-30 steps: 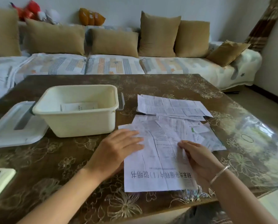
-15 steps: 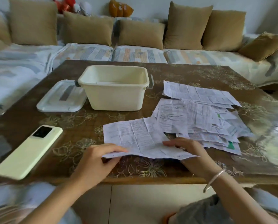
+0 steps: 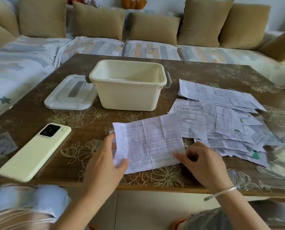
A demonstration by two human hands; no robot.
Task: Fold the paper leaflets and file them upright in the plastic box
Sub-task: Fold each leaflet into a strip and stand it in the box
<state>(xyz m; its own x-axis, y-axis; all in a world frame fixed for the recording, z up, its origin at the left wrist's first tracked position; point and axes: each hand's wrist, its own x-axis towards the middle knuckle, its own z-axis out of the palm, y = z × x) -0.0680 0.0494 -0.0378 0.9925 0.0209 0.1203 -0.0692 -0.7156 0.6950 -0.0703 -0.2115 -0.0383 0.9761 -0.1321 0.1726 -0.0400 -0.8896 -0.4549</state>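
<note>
— So where's the leaflet [image 3: 149,143] at this moment?

— Flat on the table [image 3: 30,117] near its front edge, just in front of the plastic box [image 3: 128,90] and touching the left edge of the loose pile of leaflets [image 3: 224,120]. A second ago it lay lengthwise toward the person; now it is turned sideways and spread out, old creases showing as vertical lines.

— And the hands?

— The left hand [image 3: 105,165] pinches the sheet's left edge, thumb on top, fingers under the paper. The right hand [image 3: 203,161] has its fingers curled at the lower right corner, the forefinger pressing on the paper; whether it actually nips the corner I cannot tell.

— What does the turn mean for the job?

— My guess is that the sheet is now lined up for folding across its long side, so the fold itself is about to start. Inside the box only a pale strip shows low against the far wall, perhaps a sheet already filed. The pile says most of the work remains.

— Anything readable?

— Dense small print everywhere, too fine to make out. One sheet [image 3: 190,120] in the pile carries a bold heading in Chinese characters, not legible here. A few have green marks.

— Around that?

— The box's lid [image 3: 70,93] lies to its left, and a pale phone [image 3: 35,151] lies face down nearer the person.
</note>
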